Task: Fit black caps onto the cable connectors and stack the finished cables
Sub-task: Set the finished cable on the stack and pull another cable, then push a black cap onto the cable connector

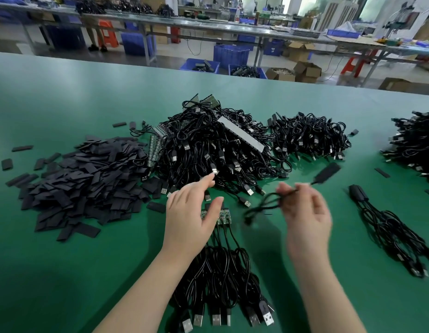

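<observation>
task early, judging by the piles: small stack of finished cables point(391, 227) lies on the green table point(64, 272) at right, only a few capped, while the big tangled heap of cables point(215, 145) in the middle and a row of uncapped cables point(223, 267) with bare green boards just under the left hand look not yet done; large heap of black caps point(83, 179) at left is barely dented. right hand point(307, 212) pinches a capped cable point(292, 195), blurred, fingers curled round its looped cord, the capped end point(327, 173) sticking out up-right past the fingertips, above the table, near the finished stack but apart from it. left hand point(191, 215) is released, fingers straight and spread, hovering over the board ends, holding nothing.
</observation>
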Tool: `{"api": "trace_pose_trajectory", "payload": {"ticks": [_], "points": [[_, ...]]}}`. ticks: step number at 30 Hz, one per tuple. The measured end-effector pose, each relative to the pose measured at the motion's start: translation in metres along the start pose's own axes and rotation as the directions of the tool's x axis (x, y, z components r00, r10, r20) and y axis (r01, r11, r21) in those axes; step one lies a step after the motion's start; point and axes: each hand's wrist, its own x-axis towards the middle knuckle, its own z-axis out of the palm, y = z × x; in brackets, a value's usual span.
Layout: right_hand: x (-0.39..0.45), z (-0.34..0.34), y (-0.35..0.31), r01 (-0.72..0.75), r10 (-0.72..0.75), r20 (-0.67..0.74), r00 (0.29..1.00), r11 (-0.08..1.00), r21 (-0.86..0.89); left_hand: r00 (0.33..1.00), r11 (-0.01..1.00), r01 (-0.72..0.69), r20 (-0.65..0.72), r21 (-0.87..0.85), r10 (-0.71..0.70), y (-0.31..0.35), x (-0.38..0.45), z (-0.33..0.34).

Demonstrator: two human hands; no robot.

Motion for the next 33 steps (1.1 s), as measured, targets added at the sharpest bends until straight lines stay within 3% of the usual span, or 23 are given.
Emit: {"api": "trace_pose_trajectory", "payload": {"ticks": [1, 3, 4, 6, 7, 9, 12, 14, 16, 18, 20, 22, 25, 29, 33], "points": [[0.009, -0.012, -0.012, 0.071, -0.072, -0.065, 0.995, 0.997, -0.030, 1.000, 1.000, 0.022, 0.007, -0.011, -0.022, 0.000, 0.000, 0.000], [0.028, -0.039, -0.032, 0.218, -0.274, -0.108, 0.956, 0.904, -0.369, 0.998, 0.999, 0.042, 0.037, -0.017, -0.041, 0.000, 0.001, 0.001], [0.039, -0.051, -0.037, 0.231, -0.344, -0.073, 0.936, 0.758, -0.610, 0.998, 0.999, 0.041, 0.047, -0.015, -0.041, 0.000, 0.001, 0.002], [0.064, -0.075, -0.035, 0.109, -0.337, -0.005, 0.942, 0.320, -0.941, 0.997, 0.999, 0.038, 0.066, -0.003, -0.038, -0.001, 0.001, 0.004], [0.075, -0.085, -0.031, 0.040, -0.289, -0.004, 0.957, 0.145, -0.989, 0.996, 0.999, 0.037, 0.078, 0.009, -0.038, -0.001, 0.001, 0.005], [0.093, -0.101, -0.022, -0.024, -0.192, -0.005, 0.981, -0.096, -0.995, 0.995, 0.998, 0.045, 0.092, 0.041, -0.048, -0.004, 0.000, 0.005], [0.107, -0.121, -0.018, -0.039, -0.141, 0.002, 0.990, -0.289, -0.957, 0.990, 0.993, 0.088, 0.099, 0.083, -0.096, -0.005, 0.000, 0.005], [0.107, -0.122, -0.022, -0.077, -0.195, 0.007, 0.981, -0.418, -0.905, 0.984, 0.986, 0.113, 0.124, 0.124, -0.128, -0.006, 0.001, 0.007], [0.099, -0.108, -0.027, -0.033, -0.286, 0.090, 0.954, -0.398, -0.917, 0.973, 0.979, 0.118, 0.177, 0.165, -0.147, -0.008, 0.001, 0.009], [0.078, -0.077, -0.026, 0.145, -0.270, 0.223, 0.937, -0.279, -0.949, 0.961, 0.974, 0.125, 0.222, 0.191, -0.167, -0.010, 0.001, 0.010], [0.049, -0.041, -0.020, 0.275, -0.056, 0.276, 0.960, -0.026, -0.961, 0.954, 0.972, 0.136, 0.239, 0.193, -0.181, -0.011, 0.001, 0.010], [0.017, -0.010, -0.008, 0.280, 0.224, 0.321, 0.920, 0.196, -0.940, 0.955, 0.975, 0.146, 0.235, 0.169, -0.184, -0.010, 0.001, 0.010], [-0.009, 0.022, 0.017, 0.344, 0.360, 0.422, 0.832, 0.262, -0.902, 0.955, 0.977, 0.165, 0.225, 0.136, -0.193, -0.010, 0.001, 0.010], [-0.010, 0.038, 0.036, 0.237, 0.419, 0.364, 0.832, 0.326, -0.915, 0.951, 0.972, 0.174, 0.230, 0.158, -0.208, -0.013, 0.001, 0.011], [-0.001, 0.043, 0.036, -0.030, 0.414, 0.280, 0.866, 0.604, -0.797, 0.962, 0.968, 0.167, 0.186, 0.185, -0.201, -0.013, 0.002, 0.011]]}}
